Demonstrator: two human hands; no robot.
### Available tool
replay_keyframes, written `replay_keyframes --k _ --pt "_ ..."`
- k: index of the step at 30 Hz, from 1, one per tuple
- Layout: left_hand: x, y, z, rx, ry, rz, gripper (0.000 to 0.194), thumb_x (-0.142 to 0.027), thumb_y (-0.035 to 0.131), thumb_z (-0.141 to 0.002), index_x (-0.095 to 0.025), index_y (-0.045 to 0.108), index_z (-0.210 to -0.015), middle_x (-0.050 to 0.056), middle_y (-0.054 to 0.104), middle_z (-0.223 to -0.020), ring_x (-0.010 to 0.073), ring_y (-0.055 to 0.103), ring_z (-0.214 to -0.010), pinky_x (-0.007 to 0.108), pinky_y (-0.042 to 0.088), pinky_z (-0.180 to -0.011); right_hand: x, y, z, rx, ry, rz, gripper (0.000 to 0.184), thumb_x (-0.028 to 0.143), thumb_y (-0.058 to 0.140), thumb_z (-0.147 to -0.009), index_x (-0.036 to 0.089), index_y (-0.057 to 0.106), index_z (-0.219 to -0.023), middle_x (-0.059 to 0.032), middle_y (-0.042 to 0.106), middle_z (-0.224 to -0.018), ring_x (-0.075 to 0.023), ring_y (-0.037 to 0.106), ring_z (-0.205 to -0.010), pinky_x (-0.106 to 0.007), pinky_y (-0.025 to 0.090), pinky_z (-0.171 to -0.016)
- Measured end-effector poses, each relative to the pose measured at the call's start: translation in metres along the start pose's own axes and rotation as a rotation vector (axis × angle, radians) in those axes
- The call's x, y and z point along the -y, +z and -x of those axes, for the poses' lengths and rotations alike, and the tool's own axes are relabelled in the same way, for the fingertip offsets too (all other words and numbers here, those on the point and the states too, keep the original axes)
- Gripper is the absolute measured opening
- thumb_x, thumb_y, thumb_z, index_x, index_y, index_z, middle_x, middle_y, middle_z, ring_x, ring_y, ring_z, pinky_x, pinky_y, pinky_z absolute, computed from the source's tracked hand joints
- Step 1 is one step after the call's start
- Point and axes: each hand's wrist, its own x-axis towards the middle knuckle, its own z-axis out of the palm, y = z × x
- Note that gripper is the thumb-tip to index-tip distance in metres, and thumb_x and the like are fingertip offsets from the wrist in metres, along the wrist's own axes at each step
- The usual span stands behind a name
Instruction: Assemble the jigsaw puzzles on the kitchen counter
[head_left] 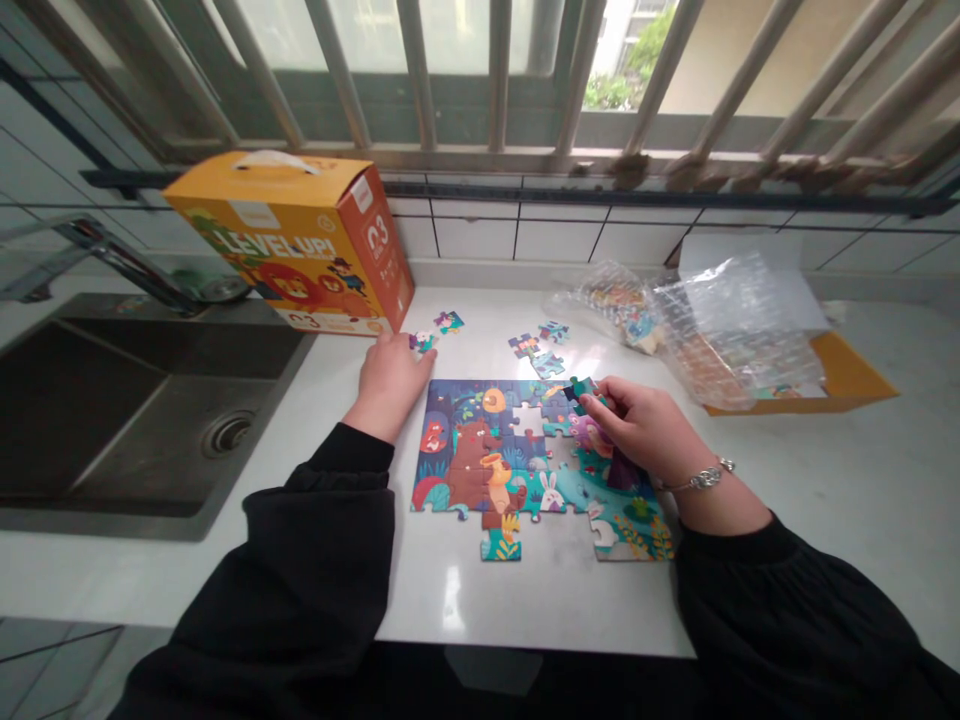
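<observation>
A partly assembled jigsaw puzzle (469, 440) with a bear, rabbits and other forest animals lies on the white counter. It has a gap near its upper middle and an uneven lower edge. Between the thumb and fingers of my right hand (641, 425) is a dark teal puzzle piece (580, 390), held over the puzzle's upper right part. My left hand (391, 378) is beyond the puzzle's upper left corner, its curled fingers and thumb at a purple and teal puzzle piece (424, 342). Its fingertips are partly hidden. Another loose piece (450, 321) lies just past it.
Several loose pieces (547, 363) lie behind the puzzle. An orange puzzle box (300, 250) stands at the back left, beside a sink (172, 400) with a faucet (127, 265). At right are a plastic bag of pieces (622, 305) and an open box (847, 370) with bubble wrap (739, 330).
</observation>
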Motion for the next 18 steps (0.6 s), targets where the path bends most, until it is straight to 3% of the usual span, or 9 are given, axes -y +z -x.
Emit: replay_keyframes --k 6,11,15,18 --pt "0.012 0.005 -0.010 -0.005 -0.025 0.132 0.033 -0.043 0.079 -0.093 -0.018 0.075 -0.113 0.020 0.075 -0.124 0.0373 0.071 -0.118 0.050 0.057 -0.105 0.000 -0.002 -0.001 -0.013 0.003 0.019 0.049 0.064 0.057 -0.104 0.026 0.053 -0.074 0.0001 0.059 -0.058 -0.0177 0.052 -0.056 -0.033 0.035 -0.061" --pt "0.014 0.003 -0.011 -0.029 -0.048 0.253 0.037 -0.037 0.088 -0.082 -0.022 0.069 -0.109 0.011 0.077 -0.111 0.0293 0.071 -0.102 0.044 0.058 -0.095 -0.002 -0.001 -0.002 -0.021 0.013 0.032 0.050 0.065 0.057 -0.104 0.026 0.052 -0.073 0.0000 0.058 -0.059 -0.0180 0.053 -0.058 -0.033 0.035 -0.061" --pt "-0.001 -0.002 -0.004 -0.084 -0.008 0.434 0.024 -0.036 0.082 -0.090 -0.024 0.063 -0.099 0.003 0.069 -0.090 0.0219 0.066 -0.084 0.039 0.058 -0.085 -0.002 -0.001 -0.003 -0.024 0.024 0.020 0.045 0.060 0.058 -0.104 0.026 0.053 -0.075 0.0002 0.060 -0.060 -0.0179 0.054 -0.059 -0.033 0.036 -0.063" --pt "-0.023 -0.011 0.010 0.049 0.064 0.734 0.024 -0.035 0.081 -0.092 -0.025 0.060 -0.102 0.001 0.068 -0.085 0.0193 0.068 -0.079 0.037 0.059 -0.079 0.000 -0.001 -0.003 -0.008 0.034 -0.002 0.042 0.057 0.058 -0.104 0.026 0.052 -0.075 0.0002 0.061 -0.060 -0.0178 0.054 -0.060 -0.032 0.037 -0.064"
